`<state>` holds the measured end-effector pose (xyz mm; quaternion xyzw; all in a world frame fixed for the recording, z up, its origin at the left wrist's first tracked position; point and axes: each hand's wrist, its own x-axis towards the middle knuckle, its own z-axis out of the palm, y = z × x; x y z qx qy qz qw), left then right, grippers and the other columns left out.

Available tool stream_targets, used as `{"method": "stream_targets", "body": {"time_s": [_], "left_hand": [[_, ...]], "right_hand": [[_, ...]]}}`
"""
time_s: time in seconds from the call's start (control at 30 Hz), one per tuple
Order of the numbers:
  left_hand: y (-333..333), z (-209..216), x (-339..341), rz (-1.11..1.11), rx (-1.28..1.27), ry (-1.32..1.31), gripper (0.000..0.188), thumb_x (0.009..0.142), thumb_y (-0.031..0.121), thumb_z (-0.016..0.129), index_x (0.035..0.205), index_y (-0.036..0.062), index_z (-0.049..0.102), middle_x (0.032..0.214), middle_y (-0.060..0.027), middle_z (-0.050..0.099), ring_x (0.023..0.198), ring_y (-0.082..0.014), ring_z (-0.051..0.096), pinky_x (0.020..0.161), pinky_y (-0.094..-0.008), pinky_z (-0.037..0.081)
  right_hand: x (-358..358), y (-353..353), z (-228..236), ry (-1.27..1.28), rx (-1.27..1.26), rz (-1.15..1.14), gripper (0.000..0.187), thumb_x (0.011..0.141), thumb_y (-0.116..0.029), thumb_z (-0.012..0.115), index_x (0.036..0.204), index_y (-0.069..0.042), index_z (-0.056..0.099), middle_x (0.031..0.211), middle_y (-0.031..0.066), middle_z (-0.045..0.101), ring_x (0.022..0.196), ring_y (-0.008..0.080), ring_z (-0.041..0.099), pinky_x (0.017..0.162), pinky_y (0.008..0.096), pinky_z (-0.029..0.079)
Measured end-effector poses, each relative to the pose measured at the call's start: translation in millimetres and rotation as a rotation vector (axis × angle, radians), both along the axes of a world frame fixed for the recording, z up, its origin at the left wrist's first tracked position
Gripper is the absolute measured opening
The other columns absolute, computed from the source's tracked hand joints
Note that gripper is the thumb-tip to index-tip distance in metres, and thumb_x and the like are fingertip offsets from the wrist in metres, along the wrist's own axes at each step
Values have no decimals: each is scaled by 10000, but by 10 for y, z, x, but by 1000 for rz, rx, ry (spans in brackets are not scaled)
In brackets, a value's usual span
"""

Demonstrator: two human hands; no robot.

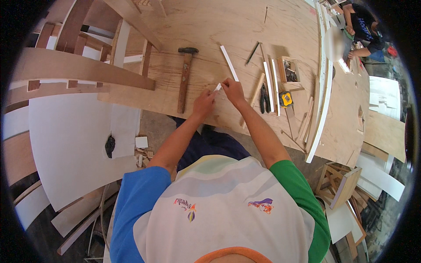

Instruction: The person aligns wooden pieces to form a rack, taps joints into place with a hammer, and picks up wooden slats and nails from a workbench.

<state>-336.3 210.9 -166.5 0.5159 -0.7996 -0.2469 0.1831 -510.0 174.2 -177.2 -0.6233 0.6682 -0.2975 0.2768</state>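
Above the near edge of the plywood tabletop (206, 39), my left hand (205, 103) is closed around a short white strip (217, 87), its end sticking up past the fingers. My right hand (233, 91) meets it from the other side, thumb and fingertips pinched together close to the strip's tip. Whatever lies in that pinch is too small to make out. Just beyond my right hand lies a longer white strip (229, 62). A hammer (184, 79) with a wooden handle rests left of my hands.
Rightward lie black-handled pliers (265, 100), a yellow tape measure (286, 99), white strips (268, 87), a dark thin rod (252, 53) and a small wooden box (281, 72) with metal bits. A wooden frame (87, 65) stands at left. Another person (364, 30) works at far right beyond long white-edged boards (322, 109).
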Motion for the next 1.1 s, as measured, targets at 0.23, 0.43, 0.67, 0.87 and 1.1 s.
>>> {"method": "stream_targets", "body": {"time_s": [0.23, 0.43, 0.67, 0.87, 1.1], "left_hand": [[-7, -42, -25, -3, 50, -13, 471, 783, 84, 585, 1241, 192, 572, 987, -114, 556, 891, -298, 592, 712, -422, 505], [-35, 11, -31, -1, 68, -8, 485, 782, 73, 578, 1250, 202, 563, 952, -103, 555, 866, -291, 595, 703, -422, 503], [-65, 27, -33, -8, 99, 10, 499, 774, 61, 577, 1252, 205, 557, 937, -103, 552, 856, -292, 597, 701, -411, 502], [-97, -53, -23, -12, 152, -8, 531, 779, 66, 572, 1285, 220, 528, 945, -120, 549, 861, -303, 595, 706, -420, 500], [-85, 123, -34, 238, 198, 151, 681, 738, 112, 631, 1378, 85, 398, 1050, -186, 550, 934, -354, 585, 766, -427, 495]], "right_hand": [[-23, -13, -9, 37, -24, 38, 167, 826, -146, 658, 861, 17, 643, 778, 193, 666, 724, 320, 667, 644, 374, 518], [-12, -18, 28, 4, -3, 28, 163, 829, -137, 651, 871, 19, 636, 777, 194, 664, 730, 327, 666, 647, 378, 519], [7, -7, 22, 3, 22, 19, 173, 836, -163, 628, 875, 6, 621, 799, 205, 653, 756, 370, 640, 676, 434, 499], [24, -16, 53, 12, 54, 14, 190, 841, -186, 623, 878, 0, 615, 812, 207, 653, 772, 393, 627, 691, 452, 493], [82, 137, 141, -210, 63, -192, 163, 844, -115, 651, 831, 34, 589, 779, 144, 674, 739, 206, 680, 647, 338, 531]]}}
